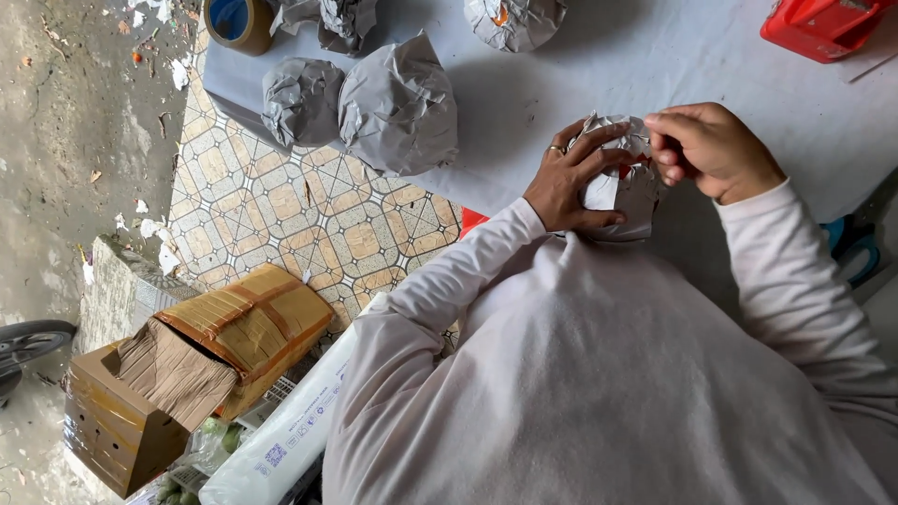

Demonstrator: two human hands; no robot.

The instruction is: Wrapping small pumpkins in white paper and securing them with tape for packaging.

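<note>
Both hands (pixel 572 178) (pixel 708 150) wrap one bundle (pixel 625 192); four wrapped bundles (pixel 398 108) beside

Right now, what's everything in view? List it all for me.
Wrapped bundles: four, grey paper, on the table's far side.
Half-wrapped bundle: one, grey, held in both hands.
Table sheet: one, grey.
Tape roll: one, brown, table corner.
Red container: one, top right.
Cardboard boxes: two, brown, on the floor.
Scissors: one, blue handles, right edge.
Left hand: ringed, grip on the bundle.
Right hand: pinching the paper's top.
</note>
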